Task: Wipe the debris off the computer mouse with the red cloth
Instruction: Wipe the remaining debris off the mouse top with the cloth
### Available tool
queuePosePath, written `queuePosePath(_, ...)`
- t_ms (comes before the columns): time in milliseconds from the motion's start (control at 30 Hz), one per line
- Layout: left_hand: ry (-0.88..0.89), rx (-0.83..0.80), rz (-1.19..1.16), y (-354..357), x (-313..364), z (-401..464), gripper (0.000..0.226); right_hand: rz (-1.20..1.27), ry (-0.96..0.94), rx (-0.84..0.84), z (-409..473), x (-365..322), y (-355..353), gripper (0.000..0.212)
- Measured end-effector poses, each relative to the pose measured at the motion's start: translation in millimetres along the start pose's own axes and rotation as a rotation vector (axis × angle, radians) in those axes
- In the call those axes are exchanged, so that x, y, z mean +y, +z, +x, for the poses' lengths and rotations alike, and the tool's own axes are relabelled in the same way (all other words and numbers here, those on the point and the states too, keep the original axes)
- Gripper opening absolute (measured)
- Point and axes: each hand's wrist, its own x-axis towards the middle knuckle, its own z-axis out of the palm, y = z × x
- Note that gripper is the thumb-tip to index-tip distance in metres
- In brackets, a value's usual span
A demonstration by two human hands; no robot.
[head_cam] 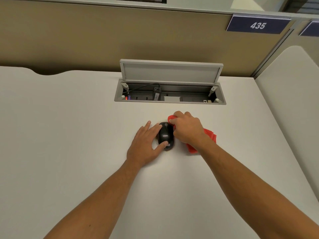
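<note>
A black computer mouse lies on the white desk, with brownish debris showing at its near and left edges. My left hand holds the mouse from the left, thumb curled onto its near end and fingers along its far side. My right hand grips the bunched red cloth and presses it against the mouse's right side. Part of the cloth sticks out beyond the fingers at the far end and trails behind the wrist.
An open cable box with a raised grey lid, a plugged adapter and sockets is sunk into the desk just beyond the mouse. A tan partition with a "435" sign closes the back. A white divider stands at the right.
</note>
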Motion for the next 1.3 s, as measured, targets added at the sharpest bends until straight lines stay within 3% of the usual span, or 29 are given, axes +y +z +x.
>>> queuePosePath(200, -0.004, -0.019, 0.001, -0.6, 0.0, 0.4, 0.069, 0.016, -0.129, -0.02, -7.7, -6.4, 1.0, 0.041)
queuePosePath(633, -0.008, -0.01, 0.0, -0.7, 0.6, 0.0, 0.069, -0.072, -0.04, -0.002, -7.3, -2.6, 2.6, 0.042)
queuePosePath(833, -0.008, -0.016, -0.006, -0.4, -0.2, 0.2, 0.069, -0.03, -0.157, -0.002, -13.2, -7.4, 4.0, 0.043)
queuePosePath(1100, -0.002, -0.01, 0.016, 0.7, -0.8, 0.5, 0.069, -0.139, -0.093, 0.014, -20.7, 7.2, 0.5, 0.029)
queuePosePath(1300, -0.002, -0.008, -0.005, -1.3, 1.3, 0.2, 0.069, -0.042, -0.153, 0.084, -16.8, -5.2, -5.1, 0.037)
